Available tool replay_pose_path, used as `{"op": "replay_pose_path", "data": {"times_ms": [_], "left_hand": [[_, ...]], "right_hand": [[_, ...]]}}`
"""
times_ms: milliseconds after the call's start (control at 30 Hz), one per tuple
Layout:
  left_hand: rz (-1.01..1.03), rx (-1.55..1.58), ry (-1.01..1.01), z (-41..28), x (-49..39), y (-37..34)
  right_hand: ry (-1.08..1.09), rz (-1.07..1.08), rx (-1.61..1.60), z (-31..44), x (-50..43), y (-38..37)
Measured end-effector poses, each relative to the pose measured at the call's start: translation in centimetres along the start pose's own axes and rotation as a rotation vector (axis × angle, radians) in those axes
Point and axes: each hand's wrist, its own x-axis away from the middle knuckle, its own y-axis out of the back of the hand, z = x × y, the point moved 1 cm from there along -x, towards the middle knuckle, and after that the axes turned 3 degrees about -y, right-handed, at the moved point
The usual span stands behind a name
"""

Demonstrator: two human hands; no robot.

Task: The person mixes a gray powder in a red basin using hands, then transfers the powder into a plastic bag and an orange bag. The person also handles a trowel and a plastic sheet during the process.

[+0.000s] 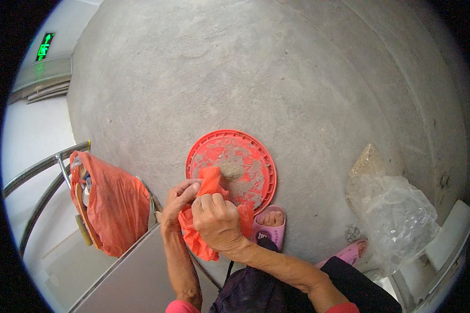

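Both my hands grip a thin red plastic bag (pixel 210 184) over a round red plastic lid (pixel 272 172) on the floor. My left hand (pixel 179 197) pinches the bag's side near its upper end. Just to the right, my right hand (pixel 215 219) is closed around its gathered middle, and the rest hangs crumpled below. A small heap of grey-brown powder (pixel 232 171) lies on the lid beside the bag's end. Dried grey residue covers much of the lid. Whatever the bag holds is hidden.
A red plastic bag of tools (pixel 117 203) hangs by a metal handrail (pixel 43 168) at left. A clear plastic bag (pixel 399 215) with grainy tan material (pixel 366 164) stands at right. My feet in pink slippers (pixel 274 231) are close to the lid. Concrete floor (pixel 219 78) stretches ahead.
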Motion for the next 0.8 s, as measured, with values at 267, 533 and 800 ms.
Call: {"op": "replay_pose_path", "data": {"times_ms": [267, 533, 800], "left_hand": [[-0.014, 0.164, 0.032, 2.0, -1.0, 0.2], [0.033, 0.283, -0.077, 0.5, -0.1, -1.1], [0.132, 0.253, -0.151, 0.4, 0.1, -2.9]], "right_hand": [[0.010, 0.040, -0.033, -0.2, 0.7, 0.7], [-0.483, 0.226, -0.357, -4.4, 1.5, 3.3], [-0.759, 0.310, -0.762, -9.2, 1.2, -0.8]]}}
